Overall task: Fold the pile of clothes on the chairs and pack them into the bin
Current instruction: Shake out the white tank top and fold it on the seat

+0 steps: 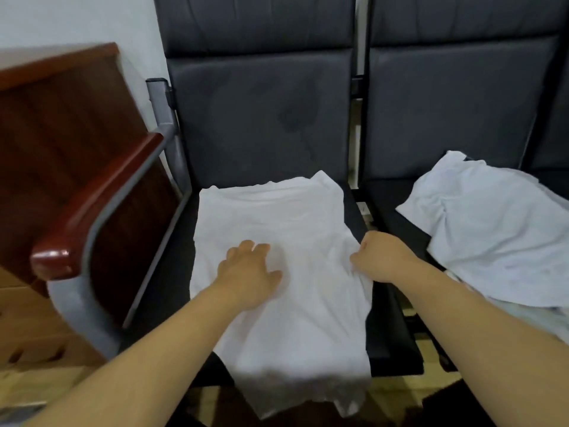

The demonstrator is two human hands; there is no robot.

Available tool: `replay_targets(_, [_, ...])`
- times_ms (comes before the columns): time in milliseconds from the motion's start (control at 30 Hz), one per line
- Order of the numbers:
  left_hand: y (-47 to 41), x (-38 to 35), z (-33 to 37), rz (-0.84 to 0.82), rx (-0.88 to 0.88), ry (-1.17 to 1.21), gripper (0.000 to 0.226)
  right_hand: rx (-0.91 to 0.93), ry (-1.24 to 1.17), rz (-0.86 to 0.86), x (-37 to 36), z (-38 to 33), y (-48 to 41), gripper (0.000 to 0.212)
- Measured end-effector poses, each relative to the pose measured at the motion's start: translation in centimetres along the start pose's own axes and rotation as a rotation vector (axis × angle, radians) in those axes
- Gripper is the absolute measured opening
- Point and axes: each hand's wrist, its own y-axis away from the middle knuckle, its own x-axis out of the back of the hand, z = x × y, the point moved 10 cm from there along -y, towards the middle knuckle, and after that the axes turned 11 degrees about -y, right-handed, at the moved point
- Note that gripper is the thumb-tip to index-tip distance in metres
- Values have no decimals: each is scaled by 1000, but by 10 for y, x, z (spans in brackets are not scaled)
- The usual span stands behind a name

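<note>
1. Location: white garment (pixel 277 217) spread across the left chair seat (pixel 397 343), lower part hanging over the front edge. Pile of clothes (pixel 492 235) lying unfolded on the right chair seat (pixel 403 232), apart from both hands. Bin not in view.
2. Left hand (pixel 249 272): palm down on the middle of the garment, fingers loosely extended and spread, gripping nothing.
3. Right hand (pixel 380 255): at the garment's right edge, fingers curled into a fist around a bunched fold of cloth.
4. Expected handling, as judged from the wrinkles and drape: thin, light, fully limp cloth, with no stiffness to hold a crease unaided.
5. Expect sliding on the smooth seat upholstery, and a forward pull from the overhanging part.
6. Take hold at edges, hems or corners, not mid-panel. Pinch through all layers to prevent shearing between them.
7. Anchor with one flat palm while drawing the opposite edge across. Smooth flat after each fold.
8. Lift the finished bundle from underneath with both hands to prevent unfolding in transfer.
9. No fragility concern. Avoid snagging on the armrest (pixel 92 204) frame.
</note>
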Motion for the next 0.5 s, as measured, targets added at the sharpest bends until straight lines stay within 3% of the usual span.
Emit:
replay_targets(133, [28,-30,28,-14,-76,-62,71,-75,-100,-162,-18,27,30,34])
replay_targets(200, [34,-44,31,-33,-72,-53,71,-35,-155,-152,-19,29,37,29])
replay_targets(300, [38,-54,30,-51,-59,-89,72,-124,-619,-92,-14,42,43,15])
replay_targets(400, [40,-57,29,-50,-59,-104,71,-279,-1137,-145,-20,52,55,12])
replay_targets(500, [42,-56,29,-41,-51,-124,71,-307,-1313,-181,-22,54,60,16])
